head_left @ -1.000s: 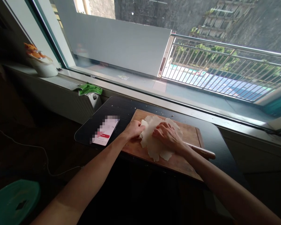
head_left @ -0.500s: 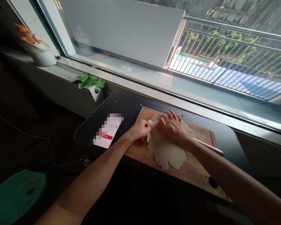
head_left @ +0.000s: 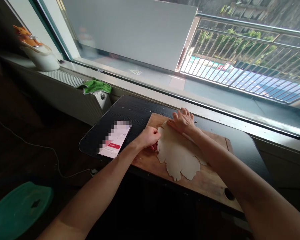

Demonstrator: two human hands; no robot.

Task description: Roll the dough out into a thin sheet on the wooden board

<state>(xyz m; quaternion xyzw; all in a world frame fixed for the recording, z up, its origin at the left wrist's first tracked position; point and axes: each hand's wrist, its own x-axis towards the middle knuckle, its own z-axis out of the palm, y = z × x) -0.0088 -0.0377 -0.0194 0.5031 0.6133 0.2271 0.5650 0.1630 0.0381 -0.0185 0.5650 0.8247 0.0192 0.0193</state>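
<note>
The rolling pin (head_left: 171, 124) lies across the far part of the dough (head_left: 177, 155) on the wooden board (head_left: 210, 186), slanting from far left to near right. The right hand (head_left: 184, 120) rests on it, fingers slightly spread, closer to the window than a moment ago. The left hand (head_left: 149, 137) curls at the dough's left edge; I can't tell whether it's pinching. An orange toy (head_left: 23, 32) tops the white bucket (head_left: 40, 59).

Dim in here; black table (head_left: 115, 111) by large window (head_left: 145, 60), white radiator (head_left: 77, 96) along sill (head_left: 145, 92) at left, sunlit metal railing (head_left: 240, 22) outside.
</note>
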